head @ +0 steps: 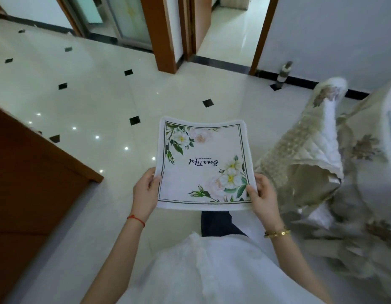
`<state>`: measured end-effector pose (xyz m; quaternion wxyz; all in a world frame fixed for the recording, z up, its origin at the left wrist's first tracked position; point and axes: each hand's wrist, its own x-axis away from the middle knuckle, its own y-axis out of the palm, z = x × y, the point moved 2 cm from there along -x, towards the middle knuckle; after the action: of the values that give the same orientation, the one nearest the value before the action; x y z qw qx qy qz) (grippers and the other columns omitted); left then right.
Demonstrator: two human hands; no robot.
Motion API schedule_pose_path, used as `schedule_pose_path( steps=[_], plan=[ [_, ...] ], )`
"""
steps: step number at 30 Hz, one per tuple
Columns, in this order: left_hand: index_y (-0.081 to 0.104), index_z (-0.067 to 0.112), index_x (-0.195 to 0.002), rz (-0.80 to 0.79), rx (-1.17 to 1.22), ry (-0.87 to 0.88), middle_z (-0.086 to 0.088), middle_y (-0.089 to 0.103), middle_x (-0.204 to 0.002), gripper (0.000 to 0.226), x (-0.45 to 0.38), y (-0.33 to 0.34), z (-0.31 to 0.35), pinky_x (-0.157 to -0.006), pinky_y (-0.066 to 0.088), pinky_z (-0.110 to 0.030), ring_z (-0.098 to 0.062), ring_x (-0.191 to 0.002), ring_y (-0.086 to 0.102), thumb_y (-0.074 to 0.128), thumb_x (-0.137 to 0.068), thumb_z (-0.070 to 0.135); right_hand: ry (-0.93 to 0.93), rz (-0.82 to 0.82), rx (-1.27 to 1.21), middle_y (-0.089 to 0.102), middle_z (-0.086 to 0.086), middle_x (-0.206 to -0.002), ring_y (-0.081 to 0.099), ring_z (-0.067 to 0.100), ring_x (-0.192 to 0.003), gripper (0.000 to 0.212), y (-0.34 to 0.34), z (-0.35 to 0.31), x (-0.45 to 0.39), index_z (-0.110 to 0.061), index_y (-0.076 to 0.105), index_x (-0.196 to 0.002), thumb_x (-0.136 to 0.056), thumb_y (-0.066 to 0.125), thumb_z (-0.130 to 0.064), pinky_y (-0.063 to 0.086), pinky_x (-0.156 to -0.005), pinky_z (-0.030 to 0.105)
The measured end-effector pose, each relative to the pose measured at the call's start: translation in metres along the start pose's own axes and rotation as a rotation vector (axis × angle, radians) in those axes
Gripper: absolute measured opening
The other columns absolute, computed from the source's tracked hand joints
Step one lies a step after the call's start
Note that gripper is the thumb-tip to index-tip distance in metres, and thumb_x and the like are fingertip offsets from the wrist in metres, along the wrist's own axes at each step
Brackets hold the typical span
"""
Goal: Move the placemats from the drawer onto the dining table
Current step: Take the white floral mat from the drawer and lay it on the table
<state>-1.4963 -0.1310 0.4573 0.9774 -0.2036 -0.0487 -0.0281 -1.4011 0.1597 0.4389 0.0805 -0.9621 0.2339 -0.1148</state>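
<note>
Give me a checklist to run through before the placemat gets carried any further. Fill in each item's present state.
1. Left hand grips the floral placemat at its near left corner: ok.
2. Right hand grips its near right corner: ok.
3. Placemat held flat, not folded: ok; the far edge curls slightly.
4. Tiled floor ahead free of obstacles: ok.
5. Quilted cover at the right clear of the placemat: ok, but close.
6. Dining table in sight: cannot tell.

Glossy cream floor (98, 91) with small black diamond insets. Left of it, brown wooden cabinet (30, 183); right of it, quilted floral-patterned cover (326, 163); beyond, wood-framed doorways (166, 34).
</note>
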Motion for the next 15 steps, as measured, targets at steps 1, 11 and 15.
schedule_pose_path(
  steps=[1, 11, 15],
  plan=[
    [0.062, 0.031, -0.101, -0.018, 0.003, 0.005, 0.01, 0.069, -0.093, 0.025, -0.028, 0.015, 0.009, -0.086, 0.051, -0.036, -0.01, -0.086, 0.064, 0.049, -0.096, 0.01, 0.002, 0.02, 0.008, 0.073, -0.006, -0.088, 0.07, 0.006, -0.084, 0.029, -0.006, -0.004, -0.027, -0.019, 0.054, -0.11, -0.092, 0.053, 0.004, 0.055, -0.076, 0.025],
    [0.063, 0.02, -0.109, -0.117, -0.005, 0.072, 0.0, 0.069, -0.097, 0.019, -0.25, 0.135, 0.112, -0.088, 0.051, -0.037, -0.024, -0.094, 0.065, 0.049, -0.097, 0.015, 0.005, 0.162, 0.02, 0.072, 0.006, -0.1, 0.069, 0.019, -0.09, 0.026, -0.062, -0.065, -0.253, -0.015, 0.054, -0.114, -0.093, 0.053, 0.001, 0.058, -0.077, 0.037],
    [0.063, 0.019, -0.11, -0.189, -0.023, 0.077, 0.0, 0.069, -0.096, 0.019, -0.317, 0.183, 0.137, -0.082, 0.05, -0.027, -0.02, -0.09, 0.063, 0.048, -0.098, 0.014, 0.045, 0.245, -0.01, 0.071, 0.007, -0.102, 0.069, 0.02, -0.093, 0.027, -0.079, -0.068, -0.314, -0.016, 0.054, -0.115, -0.093, 0.053, 0.0, 0.057, -0.079, 0.037]
  ],
)
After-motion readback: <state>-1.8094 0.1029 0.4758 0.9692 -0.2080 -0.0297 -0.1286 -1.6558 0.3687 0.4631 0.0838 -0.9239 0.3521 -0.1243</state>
